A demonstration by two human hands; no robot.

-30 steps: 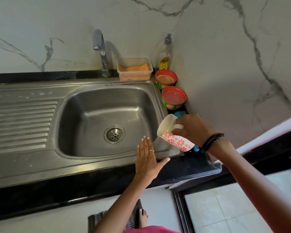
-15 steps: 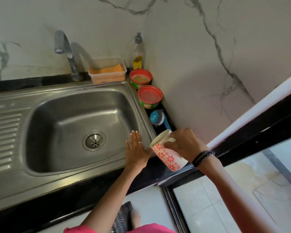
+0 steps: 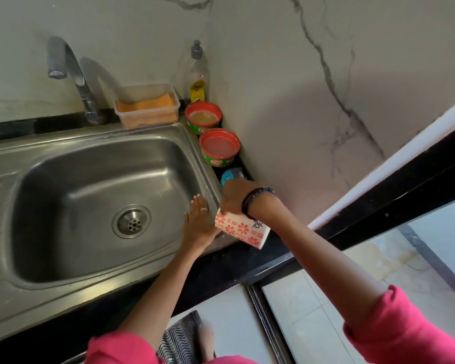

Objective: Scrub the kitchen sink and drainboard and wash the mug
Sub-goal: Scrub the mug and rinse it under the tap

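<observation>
Right hand [image 3: 235, 197] curled round mug [image 3: 241, 229], grip closed on its upper part; mug tilted, base toward camera, above black desk [image 3: 221, 264] at sink's [image 3: 103, 200] right rim. Left hand [image 3: 199, 223] flat, fingers straight, resting on that rim, touching mug.

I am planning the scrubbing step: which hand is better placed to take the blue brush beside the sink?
Probably the left hand: it lies open and flat at the sink's right edge, holding nothing. The right hand is nearer to the blue brush but already grips the mug.
</observation>
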